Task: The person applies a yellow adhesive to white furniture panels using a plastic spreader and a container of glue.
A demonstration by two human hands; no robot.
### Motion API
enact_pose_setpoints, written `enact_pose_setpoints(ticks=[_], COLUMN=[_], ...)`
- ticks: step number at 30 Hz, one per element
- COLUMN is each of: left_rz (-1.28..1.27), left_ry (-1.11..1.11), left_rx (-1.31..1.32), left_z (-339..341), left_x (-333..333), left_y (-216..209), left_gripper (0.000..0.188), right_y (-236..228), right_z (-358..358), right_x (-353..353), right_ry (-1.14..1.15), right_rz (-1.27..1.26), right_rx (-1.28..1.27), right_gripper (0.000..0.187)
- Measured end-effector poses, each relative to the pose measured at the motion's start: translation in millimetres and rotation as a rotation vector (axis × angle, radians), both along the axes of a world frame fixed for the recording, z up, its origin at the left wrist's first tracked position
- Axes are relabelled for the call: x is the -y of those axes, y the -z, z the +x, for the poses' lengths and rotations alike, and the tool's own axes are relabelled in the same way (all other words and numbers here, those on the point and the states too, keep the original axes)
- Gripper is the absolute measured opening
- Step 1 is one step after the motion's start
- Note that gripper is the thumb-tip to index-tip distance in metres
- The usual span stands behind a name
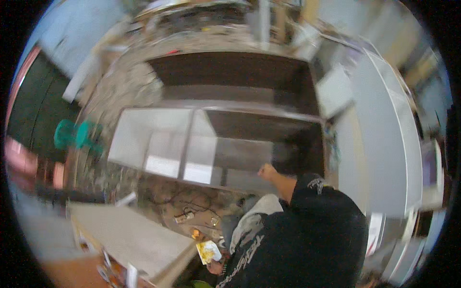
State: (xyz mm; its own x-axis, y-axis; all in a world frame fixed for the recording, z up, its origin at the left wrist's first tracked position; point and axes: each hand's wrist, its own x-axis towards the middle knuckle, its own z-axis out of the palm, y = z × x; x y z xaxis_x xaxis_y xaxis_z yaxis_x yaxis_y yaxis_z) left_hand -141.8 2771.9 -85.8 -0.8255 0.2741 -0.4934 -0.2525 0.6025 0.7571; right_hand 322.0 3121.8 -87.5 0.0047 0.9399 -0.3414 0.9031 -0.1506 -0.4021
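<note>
Dark-brown, boxy, open-fronted cabinet (245,126) adjoins the curled right hand (267,171), grip blurred; left hand's state cannot be told.

Rt hand (267,171) by nr edge of front brown box (254,126): blurry, can't tell its grip. Black shirt (312,235) cut off at btm. Bits (115,274) by L edge of pale board (129,230): too fuzzy to name.

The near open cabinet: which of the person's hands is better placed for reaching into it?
Probably the right hand: it is stretched forward and appears over the near part of the cabinet. The left hand cannot be made out clearly.
</note>
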Motion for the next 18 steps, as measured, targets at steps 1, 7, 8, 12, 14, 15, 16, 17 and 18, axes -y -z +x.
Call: enact_pose_setpoints(ticks=[1, 7, 8, 12, 14, 15, 16, 17, 18], left_rz=[0.011, 0.047, 0.056, 0.107, 0.118, 0.131, 0.153, 0.184, 0.224], left_ry=[0.081, 0.62, 0.687, 0.908, 1.006, 1.065, 1.127, 1.184, 1.238], left_rx=[-0.01, -0.033, -0.041, -0.09, -0.111, -0.122, -0.14, -0.152, -0.171], left_z=[-16, -75, -77, -82, -83, -84, -81, -76, -71], left_x=[-21, -158, -177, -239, -263, -276, -284, -294, -301], left_y=[-4, -6, -4, -8, -9, -11, -12, -12, -13], left_gripper=[0.047, 0.048, 0.048, 0.048, 0.049, 0.049, 0.049, 0.049, 0.05], right_y=[-11, -78, -84, -61, -26, -8, 8, 19, 26], right_z=[10, 31, 26, -12, -50, -73, -97, -119, -145], right_x=[7, 116, 145, 299, 390, 435, 476, 515, 547], right_ry=[0.275, 0.724, 0.791, 1.14, 1.298, 1.287, 1.266, 1.369, 1.426], right_rz=[-0.079, 0.146, 0.189, 0.146, -0.012, -0.052, -0.125, -0.174, -0.116], right_rx=[-0.235, -0.373, -0.349, -0.373, -0.345, -0.182, -0.031, -0.089, -0.09], right_gripper=[0.024, 0.031, 0.031, 0.033, 0.032, 0.031, 0.03, 0.031, 0.028])
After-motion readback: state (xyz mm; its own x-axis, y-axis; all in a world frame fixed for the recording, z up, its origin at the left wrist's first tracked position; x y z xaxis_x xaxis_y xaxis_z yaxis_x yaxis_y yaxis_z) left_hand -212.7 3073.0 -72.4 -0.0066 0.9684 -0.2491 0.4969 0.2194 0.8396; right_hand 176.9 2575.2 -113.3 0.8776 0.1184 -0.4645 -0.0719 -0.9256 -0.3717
